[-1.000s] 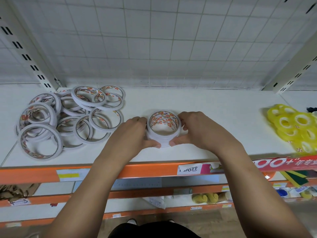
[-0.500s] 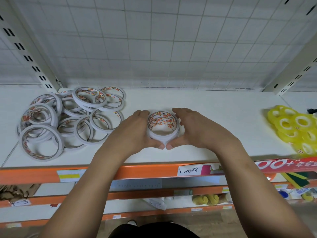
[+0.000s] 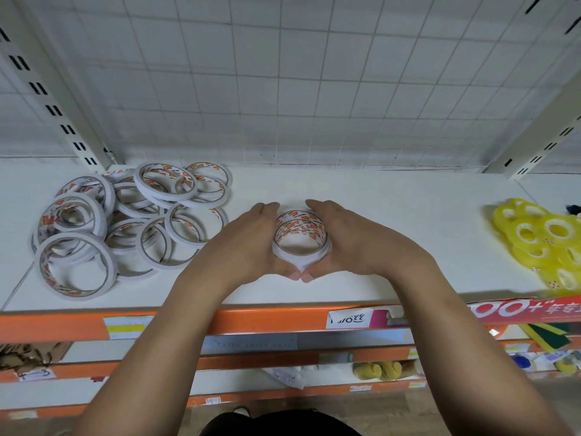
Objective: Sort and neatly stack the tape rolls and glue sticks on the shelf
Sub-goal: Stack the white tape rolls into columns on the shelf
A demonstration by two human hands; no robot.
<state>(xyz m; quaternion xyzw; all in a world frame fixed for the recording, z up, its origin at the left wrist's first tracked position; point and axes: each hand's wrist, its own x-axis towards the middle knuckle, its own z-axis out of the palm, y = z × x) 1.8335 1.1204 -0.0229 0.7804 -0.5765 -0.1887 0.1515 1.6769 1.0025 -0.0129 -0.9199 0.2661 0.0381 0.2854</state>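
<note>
Head view | J: nearest first, what's there?
K: two bare forearms come in from the bottom edge and converge over the orange front rail [image 3: 251,322]. paper labels stuck on the rail
J: hands?
K: left hand [image 3: 248,243] and right hand [image 3: 358,243] both cupped round the tape stack [image 3: 298,225], one per side. fingers curl round its far side with a gap between the tips, thumb tips touch at the near side, palms face each other
J: stack orientation?
K: rolls lie flat one on another, axis vertical, bore opens up at the camera, red print on the inner wall. roll count not readable. it sits on the white shelf board [image 3: 408,215], about mid-width, a little behind the rail
J: rest of the board?
K: loose pile of white rolls [image 3: 125,225] far left, overlapping, well apart from the stack. yellow rolls [image 3: 540,243] at the right edge, also apart. behind it all a white wire grid [image 3: 314,89] with a slotted upright [image 3: 56,99] at each side
</note>
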